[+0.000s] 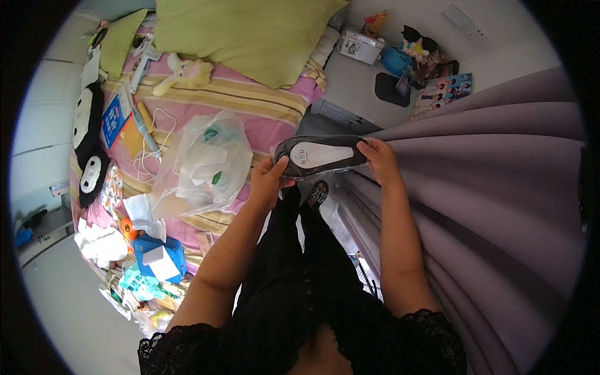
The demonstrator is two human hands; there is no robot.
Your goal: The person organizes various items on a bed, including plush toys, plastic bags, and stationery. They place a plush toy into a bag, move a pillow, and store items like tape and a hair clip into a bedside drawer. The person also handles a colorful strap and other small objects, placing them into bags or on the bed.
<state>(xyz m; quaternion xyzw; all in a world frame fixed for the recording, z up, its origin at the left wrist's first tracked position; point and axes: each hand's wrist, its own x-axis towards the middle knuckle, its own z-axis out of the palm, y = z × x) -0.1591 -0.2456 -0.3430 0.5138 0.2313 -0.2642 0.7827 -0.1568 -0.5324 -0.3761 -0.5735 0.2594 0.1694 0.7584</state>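
Observation:
Stretched between both hands is a flat, foot-shaped pack of black no-show socks [282, 149], with a white printed card [320, 155] showing in the opening and shiny clear wrapping along the lower edge. My left hand [267, 181] pinches its left end, thumb on top and fingers curled beneath. The right end is gripped by my right hand [379, 159], thumb also on top. Left of the pack, a translucent plastic bag [206, 169] lies on the bed with white and green packets inside it.
The bed has a striped cover [250, 106], green pillows [231, 37], a yellow plush toy [186, 72], a white cable [145, 165] and a blue bag [160, 256]. A grey bedside cabinet [347, 84] bears small items. A purple curtain [487, 187] hangs close on my right.

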